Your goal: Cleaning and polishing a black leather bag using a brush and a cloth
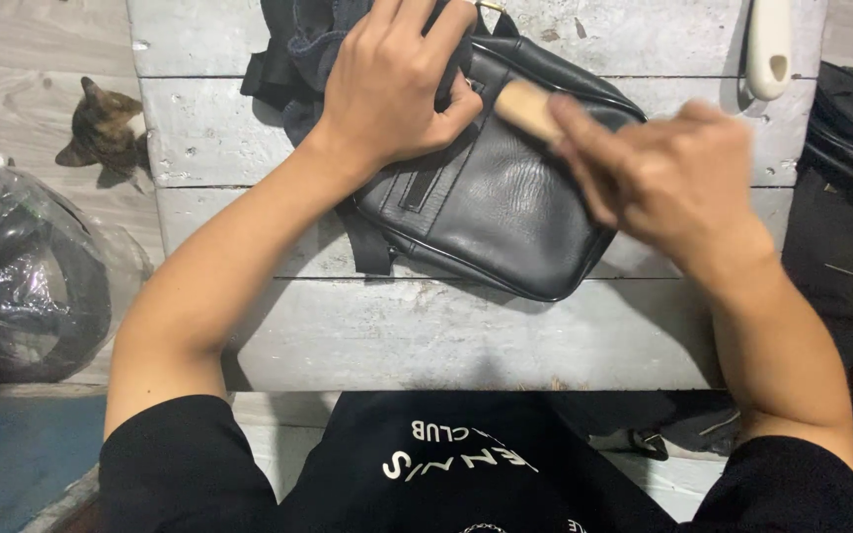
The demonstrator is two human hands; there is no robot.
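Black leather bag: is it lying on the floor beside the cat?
No, the black leather bag lies on the white wooden table under the left hand, while the cat sits apart on the floor.

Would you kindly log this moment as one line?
left hand: pressing black leather bag | right hand: holding wooden-handled brush, blurred | surface: white plank table
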